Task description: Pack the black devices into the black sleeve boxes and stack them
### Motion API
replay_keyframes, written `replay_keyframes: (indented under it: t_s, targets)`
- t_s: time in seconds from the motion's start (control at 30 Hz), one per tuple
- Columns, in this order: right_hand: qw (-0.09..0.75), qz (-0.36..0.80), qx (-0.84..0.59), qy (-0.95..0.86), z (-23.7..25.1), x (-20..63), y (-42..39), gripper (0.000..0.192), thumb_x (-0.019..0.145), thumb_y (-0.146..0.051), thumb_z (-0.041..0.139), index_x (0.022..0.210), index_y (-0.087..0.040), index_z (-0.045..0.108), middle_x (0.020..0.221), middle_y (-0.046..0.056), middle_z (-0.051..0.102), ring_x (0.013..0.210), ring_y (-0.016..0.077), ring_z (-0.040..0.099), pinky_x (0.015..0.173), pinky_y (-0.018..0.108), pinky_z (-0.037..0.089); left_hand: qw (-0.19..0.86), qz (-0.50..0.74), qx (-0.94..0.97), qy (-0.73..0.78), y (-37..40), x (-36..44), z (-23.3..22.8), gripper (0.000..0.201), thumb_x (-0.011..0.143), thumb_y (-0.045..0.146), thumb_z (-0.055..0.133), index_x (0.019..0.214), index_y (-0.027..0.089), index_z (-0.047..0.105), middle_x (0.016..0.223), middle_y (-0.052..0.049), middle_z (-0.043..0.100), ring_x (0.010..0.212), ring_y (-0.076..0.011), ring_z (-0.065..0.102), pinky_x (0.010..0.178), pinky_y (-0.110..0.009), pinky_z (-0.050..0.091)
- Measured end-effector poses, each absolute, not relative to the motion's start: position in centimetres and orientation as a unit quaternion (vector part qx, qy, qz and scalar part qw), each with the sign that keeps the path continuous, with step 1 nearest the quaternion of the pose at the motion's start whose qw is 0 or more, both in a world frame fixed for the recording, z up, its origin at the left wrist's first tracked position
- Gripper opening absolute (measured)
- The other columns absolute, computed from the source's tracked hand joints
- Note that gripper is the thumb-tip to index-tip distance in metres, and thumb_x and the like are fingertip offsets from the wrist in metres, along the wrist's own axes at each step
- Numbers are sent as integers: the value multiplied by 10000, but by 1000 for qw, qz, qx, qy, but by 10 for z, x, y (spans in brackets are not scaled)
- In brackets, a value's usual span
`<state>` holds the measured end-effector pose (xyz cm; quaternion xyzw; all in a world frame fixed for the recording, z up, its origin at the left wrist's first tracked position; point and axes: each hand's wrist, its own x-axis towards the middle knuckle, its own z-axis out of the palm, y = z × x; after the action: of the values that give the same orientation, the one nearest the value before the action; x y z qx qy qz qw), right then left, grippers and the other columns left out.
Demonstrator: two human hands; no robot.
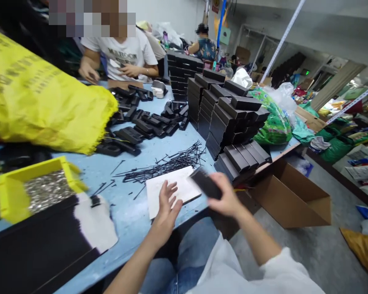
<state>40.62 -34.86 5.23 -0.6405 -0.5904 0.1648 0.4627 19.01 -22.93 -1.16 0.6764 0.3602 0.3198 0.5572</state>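
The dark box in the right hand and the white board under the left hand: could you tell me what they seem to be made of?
The dark box in the right hand looks like matt black card or plastic; motion blur leaves that open. The white board beneath the left hand looks rigid, flat and dull, with a thin straight edge, perhaps foam board or plastic sheet.

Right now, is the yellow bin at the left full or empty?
Partly full. The yellow bin holds a layer of small silvery pieces below its rim; blur hides what they are.

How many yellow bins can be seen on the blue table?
1: the yellow bin stands at the table's left edge, far from both hands; others may be hidden beyond the frame.
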Motion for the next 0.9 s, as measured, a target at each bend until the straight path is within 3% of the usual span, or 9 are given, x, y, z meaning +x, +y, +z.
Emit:
replay_keyframes:
  t_s: [0.07,0.13,0.3,0.43,0.6,0.7,0.77,0.83,0.9]
  targets:
    - [489,3,-725,-485,83,506,-375,685,746,-312,697,1385,-224,469,1420,108,476,1325,263,442,1123,431,345,577,303,684,328,-227,230,-1,740,879,538,472,1492,264,163,1496,-158,346,1344,-313,413,1045,-547,398]
    - [473,-93,-793,-373,109,607,-389,704,744,-355,690,1382,-148,477,1406,153,489,1305,283,460,1120,449,335,599,274,691,297,-225,278,13,719,889,539,456,1487,238,194,1536,-162,285,1399,-299,332,1110,-530,312]
    - [395,58,-862,-312,103,728,-380,729,677,-403,731,1313,-101,544,1336,190,554,1210,307,546,1040,468,413,630,195,657,365,-241,400,39,892,869,611,427,1518,116,65,1600,-184,18,1479,-268,20,1191,-437,90]
    - [385,95,-846,-355,67,710,-370,653,705,-466,712,1269,-158,596,1339,143,568,1229,278,540,1070,425,390,619,196,644,404,-261,441,35,884,900,604,330,1512,89,-47,1587,-173,-133,1466,-241,-101,1190,-413,13]
    - [365,73,-848,-377,64,701,-374,656,795,-498,611,1329,-124,540,1370,160,535,1282,269,499,1106,413,356,602,212,650,412,-265,445,27,838,912,482,367,1509,73,-56,1588,-167,-132,1461,-203,-131,1189,-364,-32]
    - [383,-46,-842,-378,88,680,-379,589,812,-488,587,1238,-81,590,1302,205,566,1252,302,510,1091,481,363,611,206,650,402,-263,444,28,897,869,459,469,1502,20,9,1583,-223,-55,1474,-245,-63,1194,-392,13]
    - [459,-204,-780,-373,105,635,-381,509,854,-443,544,1225,-96,573,1257,197,575,1195,300,545,1043,519,401,622,209,646,390,-260,435,29,893,860,485,492,1496,6,88,1580,-242,27,1479,-264,24,1195,-390,85]
    - [573,-305,-659,-379,112,565,-381,392,919,-335,457,1276,-182,509,1224,130,582,1122,247,587,984,503,457,628,225,641,379,-252,412,30,830,867,517,482,1481,35,198,1571,-236,142,1468,-268,146,1179,-384,184]
    - [619,-315,-530,-487,101,486,-371,306,917,-245,443,1206,-266,542,1104,59,620,1013,198,625,920,438,504,628,251,636,372,-235,367,31,713,882,508,467,1445,102,305,1538,-200,289,1417,-251,309,1136,-375,295]
